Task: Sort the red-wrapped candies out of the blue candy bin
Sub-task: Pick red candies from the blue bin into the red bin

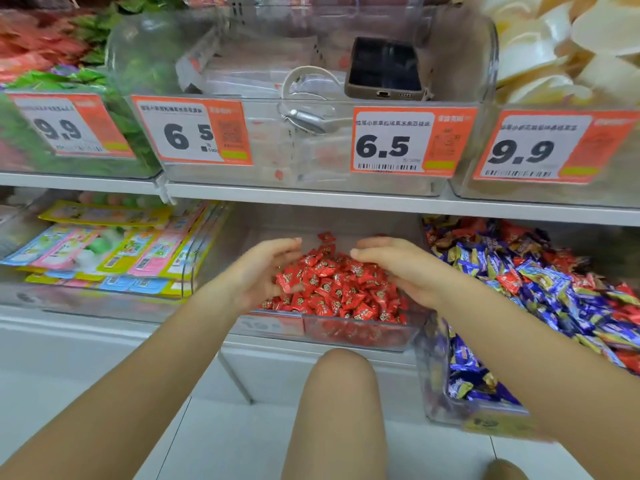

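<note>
A heap of red-wrapped candies [341, 289] fills a clear bin [360, 332] on the lower shelf, straight ahead. To its right a second clear bin [460, 415] holds blue-wrapped candies [547, 289] with several red ones [507, 280] mixed in. My left hand [258, 271] cups the left side of the red heap, palm turned inward, fingers relaxed. My right hand [398, 265] lies over the heap's right side, fingers bent lightly downward. Neither hand visibly grips a candy.
Above, a clear bin holds a phone [384, 69] and a cable [304, 116], with price tags [408, 142] on the fronts. Flat pastel packets [114, 247] lie in the bin at left. My knee [337, 403] is below the shelf edge.
</note>
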`<action>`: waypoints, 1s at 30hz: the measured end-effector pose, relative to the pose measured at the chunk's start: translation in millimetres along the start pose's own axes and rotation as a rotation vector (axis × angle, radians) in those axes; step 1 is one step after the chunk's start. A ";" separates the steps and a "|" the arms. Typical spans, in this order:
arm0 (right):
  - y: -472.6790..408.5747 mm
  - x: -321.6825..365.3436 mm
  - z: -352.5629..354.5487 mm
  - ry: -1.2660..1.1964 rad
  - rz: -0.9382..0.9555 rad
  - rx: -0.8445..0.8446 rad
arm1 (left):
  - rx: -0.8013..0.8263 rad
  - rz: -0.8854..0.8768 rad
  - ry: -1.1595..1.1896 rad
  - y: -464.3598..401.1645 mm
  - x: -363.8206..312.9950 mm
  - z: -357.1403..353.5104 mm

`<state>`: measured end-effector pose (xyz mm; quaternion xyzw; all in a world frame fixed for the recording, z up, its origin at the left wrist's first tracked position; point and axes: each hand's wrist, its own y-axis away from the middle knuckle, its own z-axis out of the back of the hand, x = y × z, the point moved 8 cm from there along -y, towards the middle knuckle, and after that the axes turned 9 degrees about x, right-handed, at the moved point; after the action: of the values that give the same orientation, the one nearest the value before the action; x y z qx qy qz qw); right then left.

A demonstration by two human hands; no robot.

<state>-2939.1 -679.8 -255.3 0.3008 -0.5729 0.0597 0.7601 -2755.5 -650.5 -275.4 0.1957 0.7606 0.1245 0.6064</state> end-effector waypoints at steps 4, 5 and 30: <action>39.0 13.1 11.1 0.106 0.109 -0.020 | -0.089 -0.111 -0.164 5.3 -13.1 0.0; 55.9 16.6 16.4 0.138 0.147 -0.023 | -0.135 -0.157 -0.234 7.6 -17.9 -0.9; 216.2 -99.3 259.0 0.458 0.042 -0.758 | 0.255 -0.723 -1.594 -44.6 0.8 -344.4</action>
<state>-3282.9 -615.2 -219.1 -0.0319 -0.3769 -0.0741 0.9228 -3096.6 -673.4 -214.8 0.0381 0.1350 -0.3340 0.9321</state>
